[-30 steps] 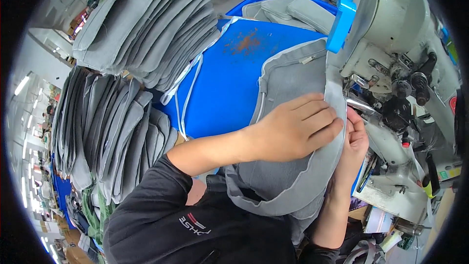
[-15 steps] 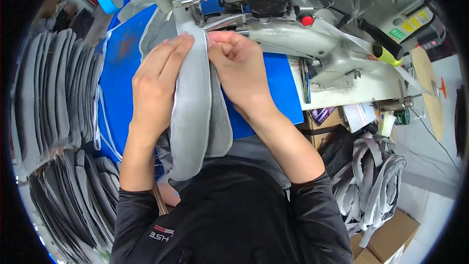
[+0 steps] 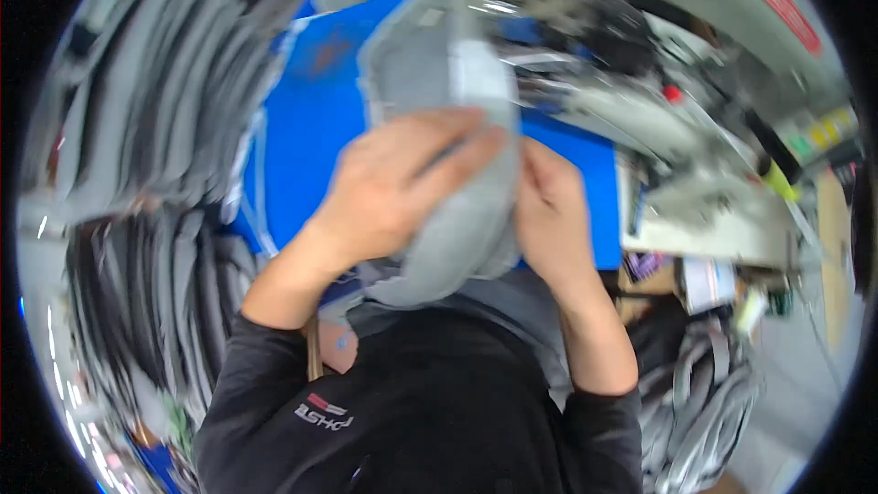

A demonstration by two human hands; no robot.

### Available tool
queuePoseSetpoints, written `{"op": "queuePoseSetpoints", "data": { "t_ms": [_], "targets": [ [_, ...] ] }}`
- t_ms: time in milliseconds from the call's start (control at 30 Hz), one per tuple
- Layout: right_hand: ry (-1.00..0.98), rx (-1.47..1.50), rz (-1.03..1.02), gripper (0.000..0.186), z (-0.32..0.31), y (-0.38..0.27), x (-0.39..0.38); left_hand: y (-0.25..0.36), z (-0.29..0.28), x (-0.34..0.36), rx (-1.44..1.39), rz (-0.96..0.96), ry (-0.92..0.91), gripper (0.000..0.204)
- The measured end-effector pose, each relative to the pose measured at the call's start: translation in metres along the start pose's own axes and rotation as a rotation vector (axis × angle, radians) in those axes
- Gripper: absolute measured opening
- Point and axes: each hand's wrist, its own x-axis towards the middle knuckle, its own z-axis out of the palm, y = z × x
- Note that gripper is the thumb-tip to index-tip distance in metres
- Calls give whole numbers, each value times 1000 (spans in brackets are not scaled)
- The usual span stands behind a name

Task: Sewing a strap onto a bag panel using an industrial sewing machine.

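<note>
A long grey padded fabric piece (image 3: 468, 236), rounded at its near end, hangs between my hands in front of the sewing machine (image 3: 585, 82). Across its left side lie the fingers of my left hand (image 3: 393, 185), closed over the cloth, with the thumb hidden. At the right edge, my right hand (image 3: 551, 206) pinches the fabric with curled fingers. A lighter band (image 3: 483, 73) of the piece runs up toward the machine's head. Motion smears the picture, and the needle area cannot be made out.
Two stacks of grey fabric pieces, an upper one (image 3: 151, 91) and a lower one (image 3: 151, 302), stand at the left. Blue sheeting (image 3: 306, 142) covers the work surface. Bundled grey strips (image 3: 700, 393) hang at the lower right, below the white tabletop (image 3: 722, 238).
The view has shifted, so the bench appears farther right. Both hands have slid down the fabric toward me, away from the machine's head. My left fingers now reach across the piece.
</note>
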Motion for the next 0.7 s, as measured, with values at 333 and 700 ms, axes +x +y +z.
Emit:
{"op": "queuePoseSetpoints", "data": {
  "t_ms": [333,700],
  "targets": [
    [16,313,140,26,5,11,8,-7,16,3,-10,8,100,40],
    [40,327,108,27,6,16,41,-29,23,14,26,-71,34,42]
  ]
}}
